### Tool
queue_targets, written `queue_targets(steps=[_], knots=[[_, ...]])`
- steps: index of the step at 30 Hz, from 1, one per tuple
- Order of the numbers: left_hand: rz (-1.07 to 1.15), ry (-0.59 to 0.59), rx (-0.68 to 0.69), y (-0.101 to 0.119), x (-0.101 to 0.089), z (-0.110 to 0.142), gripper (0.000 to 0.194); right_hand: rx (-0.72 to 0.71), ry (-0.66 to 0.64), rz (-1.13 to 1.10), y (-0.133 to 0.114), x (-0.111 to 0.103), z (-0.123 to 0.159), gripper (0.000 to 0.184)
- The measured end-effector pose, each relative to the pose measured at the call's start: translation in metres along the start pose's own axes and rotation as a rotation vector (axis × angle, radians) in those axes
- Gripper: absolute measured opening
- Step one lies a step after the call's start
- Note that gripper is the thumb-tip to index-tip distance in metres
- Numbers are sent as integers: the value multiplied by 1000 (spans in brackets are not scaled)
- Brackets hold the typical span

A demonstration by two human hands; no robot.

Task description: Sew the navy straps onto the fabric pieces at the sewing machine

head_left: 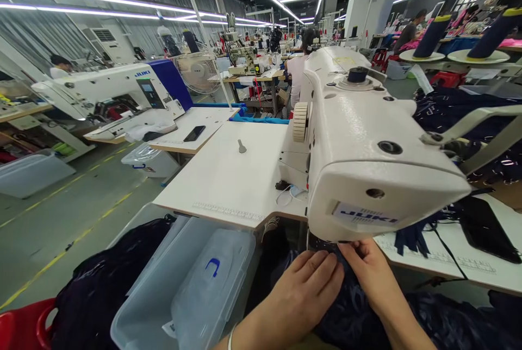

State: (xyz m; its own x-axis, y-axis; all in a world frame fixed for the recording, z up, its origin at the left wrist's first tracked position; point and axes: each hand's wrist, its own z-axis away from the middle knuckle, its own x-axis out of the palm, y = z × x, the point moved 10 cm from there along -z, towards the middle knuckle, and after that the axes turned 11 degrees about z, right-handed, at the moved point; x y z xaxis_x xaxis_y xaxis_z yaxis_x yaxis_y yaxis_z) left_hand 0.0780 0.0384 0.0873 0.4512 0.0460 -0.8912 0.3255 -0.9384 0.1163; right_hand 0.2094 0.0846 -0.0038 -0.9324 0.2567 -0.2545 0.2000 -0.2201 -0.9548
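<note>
Dark navy fabric [346,312] runs from under the head of a white JUKI sewing machine [354,122] down towards my lap. My left hand [308,287] lies over the fabric just left of the machine head's underside, its fingers together and curled onto the cloth. Close beside it, my right hand [369,268] pinches the fabric between thumb and fingers, right below the machine head. The machine head hides the needle area and the tips of some right fingers.
Left of the machine is a white tabletop [228,165] with a small grey metal piece [242,147]. Below stands a clear plastic bin [150,285] beside dark cloth [110,279]. A black phone [489,227] lies at right. Another sewing machine [114,92] and co-workers are farther back.
</note>
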Motion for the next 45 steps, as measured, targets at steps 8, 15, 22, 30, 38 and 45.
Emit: queue_targets(steps=[8,15,22,30,38,45], knots=[[-32,-27,-71,0,7,-7,29,-108,-17,117,-10,-5,-2,46],[-149,84,-109,3,4,-3,31,-106,-52,305,-11,-5,-16,33],[-235,81,-61,7,14,7,38,-110,-78,293,-16,-4,-17,38],[-208,97,-73,7,13,-1,35,-147,-106,380,-28,-3,-20,36],[-316,97,-130,10,18,-7,38,-335,-5,473,-44,-9,-39,22],[-329,147,-153,10,15,-11,36,-337,44,461,-34,-16,-53,33]])
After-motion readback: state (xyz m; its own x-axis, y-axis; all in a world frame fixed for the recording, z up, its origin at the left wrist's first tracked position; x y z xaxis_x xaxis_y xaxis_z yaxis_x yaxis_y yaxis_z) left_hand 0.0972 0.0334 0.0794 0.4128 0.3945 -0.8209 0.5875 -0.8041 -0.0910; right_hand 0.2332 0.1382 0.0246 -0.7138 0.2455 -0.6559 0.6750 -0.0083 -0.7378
